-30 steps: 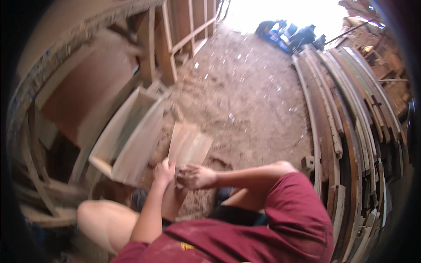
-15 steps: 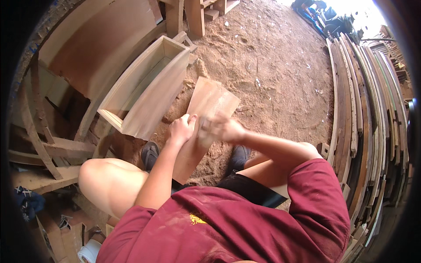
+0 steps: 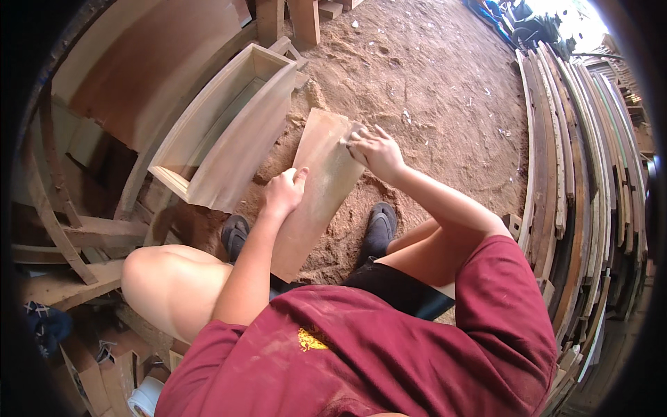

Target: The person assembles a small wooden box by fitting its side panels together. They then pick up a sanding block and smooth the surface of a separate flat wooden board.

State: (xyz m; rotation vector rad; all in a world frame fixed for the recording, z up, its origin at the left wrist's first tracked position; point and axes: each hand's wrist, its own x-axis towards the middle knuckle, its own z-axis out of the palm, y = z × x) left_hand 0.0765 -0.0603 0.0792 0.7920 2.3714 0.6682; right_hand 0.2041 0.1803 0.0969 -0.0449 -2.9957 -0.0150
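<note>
A flat wooden board [image 3: 316,184] slants away from my lap between my legs. My left hand [image 3: 283,193] grips its left edge, with the thumb lying on top and the other fingers partly hidden. At the board's far right corner, my right hand [image 3: 377,151] presses a small greyish piece, which looks like folded sandpaper [image 3: 353,133], against the wood. The fingers cover most of that piece. Left of the board stands an open wooden drawer box [image 3: 240,149] with pale sides.
Long planks [image 3: 556,160] are stacked along the right. A wooden frame with a brown panel [image 3: 156,76] stands at the left. Sawdust-covered ground [image 3: 438,90] spreads ahead. A white bucket [image 3: 144,396] and wood scraps lie at lower left; dark bags [image 3: 535,28] sit at far right.
My right hand has moved away from me, from the middle of the board to its far right corner. My left hand keeps its grip on the left edge.
</note>
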